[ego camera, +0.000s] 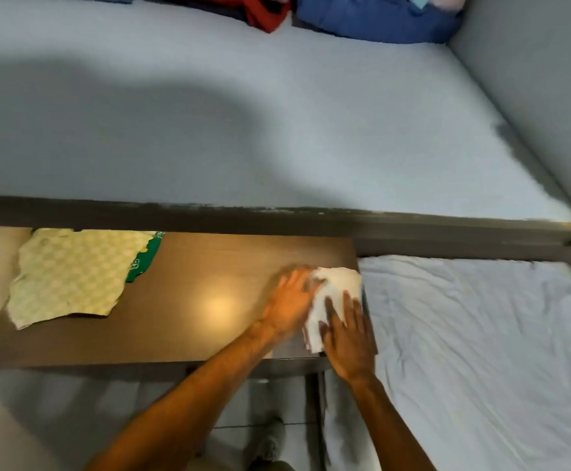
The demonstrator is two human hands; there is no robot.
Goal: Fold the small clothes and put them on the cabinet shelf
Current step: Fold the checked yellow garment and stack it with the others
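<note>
A glossy brown wooden shelf board (192, 300) runs below a wide pale grey upper surface (277, 113) that carries a red garment (267, 13) and a blue garment (375, 18) at its far edge, with a crumpled pale blue bedsheet (481, 351) to the right and a grey tiled floor (124, 402) beneath. A pale green checked cloth (69, 273) lies flat on the shelf's left part over a dark green garment (146, 258). At the shelf's right end sits a small white folded cloth (335, 300); the left hand (290, 302), blurred, rests on its left side with fingers spread, and the right hand (348, 338) presses flat on its near edge with straight fingers.
</note>
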